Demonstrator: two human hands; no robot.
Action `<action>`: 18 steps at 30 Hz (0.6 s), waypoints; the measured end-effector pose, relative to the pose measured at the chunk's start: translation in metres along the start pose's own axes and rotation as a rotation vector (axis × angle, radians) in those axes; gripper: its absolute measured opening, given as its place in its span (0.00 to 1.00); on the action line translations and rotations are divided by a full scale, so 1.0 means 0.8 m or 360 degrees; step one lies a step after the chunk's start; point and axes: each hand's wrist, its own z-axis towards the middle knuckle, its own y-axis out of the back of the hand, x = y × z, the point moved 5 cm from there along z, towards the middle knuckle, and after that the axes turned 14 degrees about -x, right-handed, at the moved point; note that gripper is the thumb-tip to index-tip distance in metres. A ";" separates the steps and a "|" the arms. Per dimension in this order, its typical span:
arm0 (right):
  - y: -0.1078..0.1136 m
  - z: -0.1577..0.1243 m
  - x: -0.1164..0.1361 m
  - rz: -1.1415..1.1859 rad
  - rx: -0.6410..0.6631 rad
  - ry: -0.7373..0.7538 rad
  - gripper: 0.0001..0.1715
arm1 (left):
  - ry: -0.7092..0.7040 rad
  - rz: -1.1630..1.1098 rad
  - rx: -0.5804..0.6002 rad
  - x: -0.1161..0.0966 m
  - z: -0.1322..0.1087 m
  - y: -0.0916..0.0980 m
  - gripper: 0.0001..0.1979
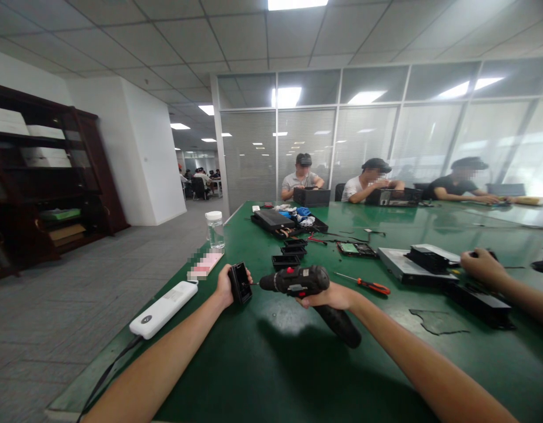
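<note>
My left hand (226, 288) is closed around a small black rectangular casing (240, 283), held tilted above the green table (254, 364). A black cordless drill (298, 281) with red buttons is gripped in my right hand (331, 295). Its bit points left and its tip is close to the casing's right side; whether they touch I cannot tell. Several similar black casings (285, 261) lie in a row just beyond the drill. To the right of the drill rests a screwdriver (374, 286) with an orange and black handle.
A white power bank (164, 309) with a cable and a clear jar (215, 230) line the left edge. Farther back sit a black open case (275, 222) and a circuit board (355, 249). A metal box (397, 270) stands right, near a co-worker's hand (483, 267). Several people sit opposite.
</note>
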 end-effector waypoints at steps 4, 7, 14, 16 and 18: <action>-0.001 0.000 -0.001 -0.0028 0.0025 0.0030 0.13 | 0.0032 -0.0003 -0.0046 0.000 -0.003 -0.002 0.18; 0.000 0.000 -0.001 -0.0032 0.0028 0.0037 0.13 | 0.0005 0.0018 0.0010 0.000 -0.002 -0.002 0.18; 0.001 0.000 -0.001 -0.0074 0.0010 0.0011 0.13 | -0.0002 0.0025 0.0041 0.001 0.001 -0.001 0.18; 0.001 -0.001 -0.001 -0.0082 -0.0023 0.0009 0.14 | 0.0003 0.0012 0.0025 0.000 0.000 -0.002 0.18; 0.001 -0.001 -0.002 -0.0095 -0.0037 0.0000 0.13 | 0.0012 -0.0001 -0.0002 0.000 -0.001 -0.003 0.18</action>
